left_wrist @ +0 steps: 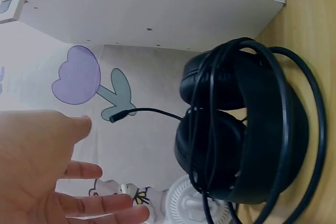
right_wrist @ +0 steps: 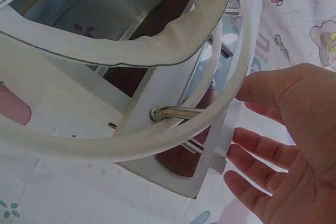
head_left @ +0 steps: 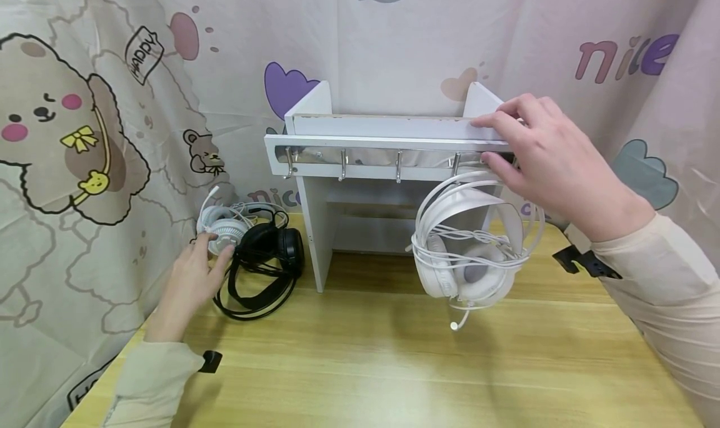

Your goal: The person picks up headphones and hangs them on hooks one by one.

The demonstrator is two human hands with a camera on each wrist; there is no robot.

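Observation:
A white headset with its cable coiled round it hangs by its headband from the right end of a white hook rack. My right hand is beside that end, fingers spread and loosely bent; in the right wrist view its fingertips are at the rack's edge, close to the headband. On the table's left side, my left hand reaches to a second white headset; contact is unclear. Its fingers are extended. Next to it lies a black headset with looped cable.
Several metal hooks line the rack's front rail. The rack stands on a wooden table, its left side panel close to the black headset. A printed curtain hangs behind and at both sides.

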